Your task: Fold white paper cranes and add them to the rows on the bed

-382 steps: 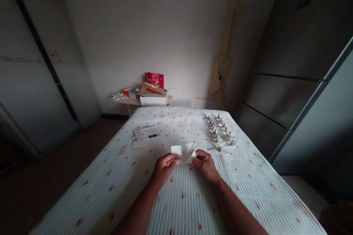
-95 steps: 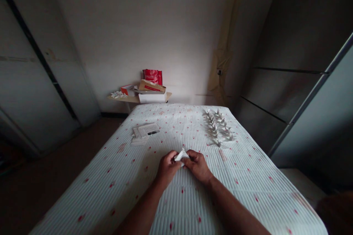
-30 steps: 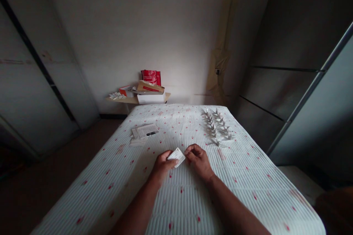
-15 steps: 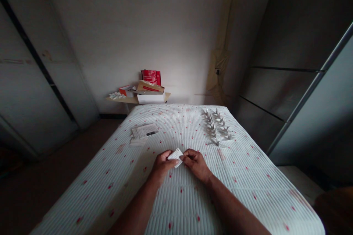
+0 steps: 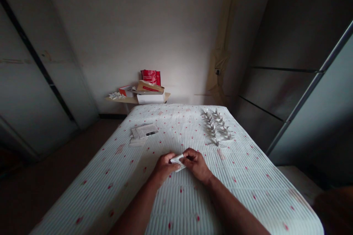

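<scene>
Between my two hands is a small folded piece of printed paper (image 5: 177,159), held just above the bed cover. My left hand (image 5: 164,167) pinches its left side, thumb on top. On the right side, my right hand (image 5: 196,163) grips the paper with thumb and curled fingers, which hide part of it. Several folded paper cranes (image 5: 213,128) stand in two rows farther off to the right. To the left lies a small stack of printed paper sheets (image 5: 142,131).
The bed (image 5: 176,198) has a pale ribbed cover with red spots. Behind its far left corner, a small table (image 5: 129,100) bears boxes (image 5: 150,98), a red package (image 5: 150,76) and a pile of white folded pieces (image 5: 116,96). A dark cabinet (image 5: 264,91) stands on the right.
The paper has turned from a diamond-like position to a flatter, narrower shape. Both hands have come slightly closer together, and my right thumb lies farther over the paper.
</scene>
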`<state>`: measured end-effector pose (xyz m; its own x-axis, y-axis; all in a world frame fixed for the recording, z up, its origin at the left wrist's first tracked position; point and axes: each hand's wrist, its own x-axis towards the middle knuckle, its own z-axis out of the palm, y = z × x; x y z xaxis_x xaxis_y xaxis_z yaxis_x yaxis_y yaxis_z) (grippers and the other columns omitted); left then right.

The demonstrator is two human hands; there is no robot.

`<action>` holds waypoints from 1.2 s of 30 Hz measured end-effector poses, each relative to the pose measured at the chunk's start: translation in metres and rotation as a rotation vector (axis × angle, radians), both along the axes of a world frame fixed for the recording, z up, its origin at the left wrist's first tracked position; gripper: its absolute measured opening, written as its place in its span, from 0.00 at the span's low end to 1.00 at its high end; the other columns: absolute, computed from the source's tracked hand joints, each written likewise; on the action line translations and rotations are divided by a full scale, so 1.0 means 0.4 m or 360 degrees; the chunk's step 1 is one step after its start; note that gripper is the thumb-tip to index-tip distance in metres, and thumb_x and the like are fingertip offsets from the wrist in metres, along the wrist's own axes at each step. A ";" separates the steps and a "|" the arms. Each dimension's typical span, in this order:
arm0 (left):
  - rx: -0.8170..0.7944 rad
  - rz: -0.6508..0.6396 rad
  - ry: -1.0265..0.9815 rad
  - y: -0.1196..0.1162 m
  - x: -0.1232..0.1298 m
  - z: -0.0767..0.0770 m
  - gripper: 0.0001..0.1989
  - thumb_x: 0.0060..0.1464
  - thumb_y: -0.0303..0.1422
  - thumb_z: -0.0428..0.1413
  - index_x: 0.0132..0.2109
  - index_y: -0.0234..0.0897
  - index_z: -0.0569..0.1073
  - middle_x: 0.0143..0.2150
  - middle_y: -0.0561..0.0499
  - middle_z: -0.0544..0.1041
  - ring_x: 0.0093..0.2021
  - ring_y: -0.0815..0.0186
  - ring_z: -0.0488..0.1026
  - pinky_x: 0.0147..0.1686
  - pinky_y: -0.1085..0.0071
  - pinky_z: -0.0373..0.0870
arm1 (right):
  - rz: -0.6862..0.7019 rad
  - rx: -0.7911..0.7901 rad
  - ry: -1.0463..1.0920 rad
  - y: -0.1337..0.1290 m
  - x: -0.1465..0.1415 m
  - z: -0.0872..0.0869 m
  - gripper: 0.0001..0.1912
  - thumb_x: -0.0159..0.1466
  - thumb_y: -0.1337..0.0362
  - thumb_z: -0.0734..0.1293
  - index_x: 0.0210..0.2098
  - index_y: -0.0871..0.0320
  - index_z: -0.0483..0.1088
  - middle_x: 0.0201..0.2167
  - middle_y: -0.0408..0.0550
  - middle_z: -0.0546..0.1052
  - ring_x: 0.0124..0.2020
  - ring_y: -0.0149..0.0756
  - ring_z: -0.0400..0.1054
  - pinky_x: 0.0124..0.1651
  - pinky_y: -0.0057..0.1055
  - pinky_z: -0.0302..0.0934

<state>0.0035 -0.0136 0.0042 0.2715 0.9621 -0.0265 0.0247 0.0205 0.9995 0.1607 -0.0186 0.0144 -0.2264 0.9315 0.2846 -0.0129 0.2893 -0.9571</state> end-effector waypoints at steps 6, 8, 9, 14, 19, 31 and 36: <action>0.0014 -0.0082 -0.0059 0.005 0.000 0.002 0.11 0.34 0.30 0.57 0.31 0.33 0.69 0.23 0.57 0.68 0.24 0.72 0.62 0.24 0.76 0.56 | -0.0075 -0.0064 -0.0006 -0.006 0.003 0.011 0.10 0.53 0.59 0.67 0.23 0.60 0.67 0.20 0.39 0.64 0.23 0.27 0.56 0.27 0.25 0.50; -0.0020 -0.0109 -0.0157 0.004 0.001 0.011 0.15 0.32 0.29 0.58 0.34 0.33 0.69 0.25 0.55 0.70 0.26 0.70 0.65 0.26 0.76 0.58 | -0.0085 -0.0120 0.0037 -0.006 0.002 0.014 0.12 0.53 0.57 0.67 0.22 0.59 0.67 0.19 0.39 0.64 0.22 0.27 0.55 0.27 0.25 0.51; -0.0039 -0.0113 -0.0214 0.004 0.001 0.014 0.17 0.31 0.29 0.58 0.35 0.33 0.68 0.26 0.55 0.71 0.27 0.69 0.66 0.28 0.75 0.59 | -0.0088 -0.0136 0.0056 -0.005 0.002 0.015 0.13 0.53 0.56 0.67 0.22 0.59 0.66 0.19 0.39 0.64 0.22 0.27 0.55 0.26 0.25 0.51; -0.0083 -0.0089 -0.0370 0.005 0.001 0.008 0.30 0.29 0.28 0.60 0.46 0.33 0.65 0.29 0.53 0.74 0.27 0.69 0.68 0.27 0.75 0.60 | -0.0048 -0.0176 0.0109 0.000 0.001 0.012 0.14 0.51 0.55 0.68 0.23 0.59 0.65 0.19 0.38 0.64 0.22 0.27 0.55 0.26 0.25 0.51; -0.0057 -0.0081 -0.0290 0.008 0.007 -0.013 0.36 0.29 0.28 0.61 0.51 0.31 0.62 0.27 0.54 0.72 0.23 0.72 0.66 0.23 0.77 0.57 | 0.0102 -0.0240 0.0161 0.002 0.002 0.001 0.14 0.49 0.56 0.71 0.26 0.59 0.66 0.19 0.38 0.66 0.20 0.25 0.55 0.25 0.25 0.50; 0.0073 -0.0085 0.0031 0.000 -0.004 0.007 0.13 0.42 0.40 0.56 0.29 0.32 0.71 0.22 0.53 0.71 0.21 0.72 0.63 0.23 0.76 0.58 | -0.0097 -0.0261 0.0289 0.010 0.015 0.016 0.16 0.48 0.53 0.71 0.22 0.59 0.67 0.18 0.39 0.68 0.21 0.27 0.58 0.27 0.26 0.53; 0.0196 -0.0027 0.0175 -0.008 -0.001 0.007 0.17 0.44 0.45 0.54 0.21 0.34 0.66 0.18 0.54 0.67 0.19 0.73 0.61 0.20 0.76 0.55 | -0.0094 -0.0303 0.0303 0.016 0.019 0.009 0.15 0.48 0.53 0.71 0.23 0.60 0.68 0.19 0.39 0.69 0.21 0.27 0.58 0.27 0.26 0.53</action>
<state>0.0032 -0.0170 0.0069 0.2899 0.9551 0.0610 0.1333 -0.1035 0.9857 0.1684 -0.0123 0.0182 -0.1294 0.9823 0.1353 -0.1863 0.1099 -0.9763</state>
